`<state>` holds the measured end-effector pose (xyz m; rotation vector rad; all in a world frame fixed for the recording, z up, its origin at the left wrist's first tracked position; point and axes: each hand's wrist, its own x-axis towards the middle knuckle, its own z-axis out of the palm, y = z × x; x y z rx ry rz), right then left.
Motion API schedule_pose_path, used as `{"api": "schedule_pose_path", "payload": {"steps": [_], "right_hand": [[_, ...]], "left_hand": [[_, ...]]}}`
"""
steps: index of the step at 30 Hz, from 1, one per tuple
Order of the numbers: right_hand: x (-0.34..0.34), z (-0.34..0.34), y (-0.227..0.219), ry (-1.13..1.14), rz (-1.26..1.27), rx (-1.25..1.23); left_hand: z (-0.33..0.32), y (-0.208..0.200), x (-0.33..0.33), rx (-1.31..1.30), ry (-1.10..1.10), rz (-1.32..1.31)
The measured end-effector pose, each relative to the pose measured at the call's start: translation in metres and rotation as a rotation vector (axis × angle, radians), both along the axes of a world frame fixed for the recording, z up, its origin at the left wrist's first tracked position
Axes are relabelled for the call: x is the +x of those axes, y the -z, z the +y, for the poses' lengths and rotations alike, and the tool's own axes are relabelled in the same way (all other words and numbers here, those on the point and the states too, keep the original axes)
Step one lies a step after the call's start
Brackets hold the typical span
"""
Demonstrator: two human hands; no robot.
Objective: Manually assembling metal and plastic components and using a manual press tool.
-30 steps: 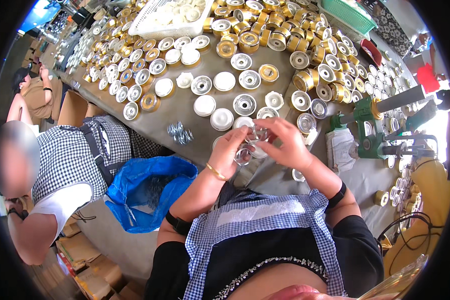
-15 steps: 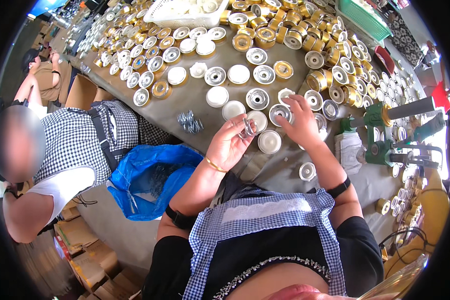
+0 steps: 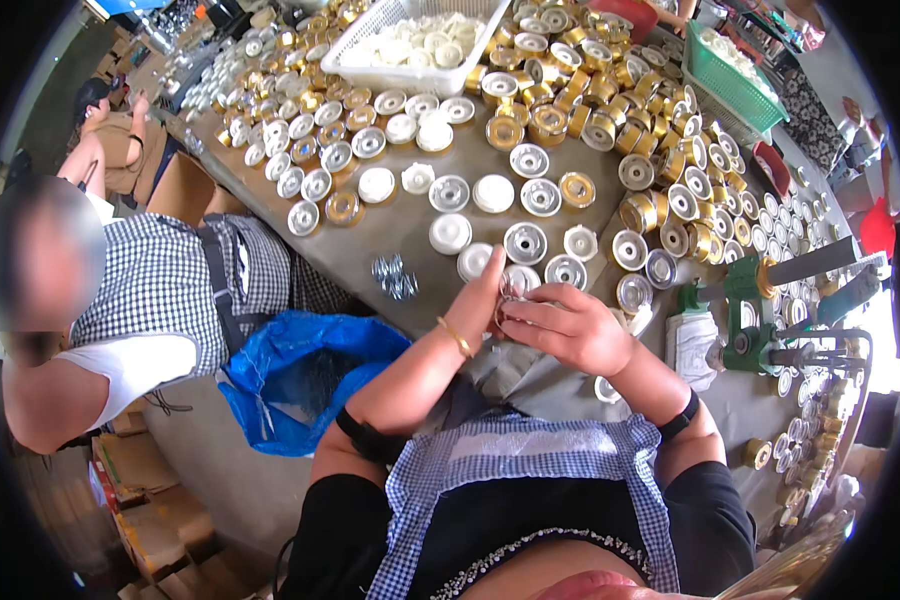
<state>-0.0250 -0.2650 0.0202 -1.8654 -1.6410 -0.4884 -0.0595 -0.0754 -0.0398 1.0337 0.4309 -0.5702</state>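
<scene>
- We hold a small silver round part over the table's near edge, apparently mid-assembly.
- Our left hand pinches it; our right hand curls fingers against it.
- Next, we judge, it joins the finished silver discs beside.

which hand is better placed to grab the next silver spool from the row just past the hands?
Probably right: the right hand lies just below the silver spool. The left hand stands upright, busy steadying the small piece.
</scene>
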Motion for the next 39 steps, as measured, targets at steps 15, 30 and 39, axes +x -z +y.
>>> {"api": "schedule_pose_path", "payload": {"steps": [15, 30, 39], "right_hand": [[0.031, 0.007, 0.035, 0.127, 1.403, 0.449], [0.305, 0.183, 0.104, 0.542, 0.236, -0.214], [0.304, 0.185, 0.082, 0.455, 0.156, -0.566]], "left_hand": [[0.023, -0.040, 0.009, 0.099, -0.037, -0.510], [0.150, -0.017, 0.081, -0.072, -0.537, -0.389], [0.217, 0.028, 0.241, 1.067, -0.535, -0.696]]}}
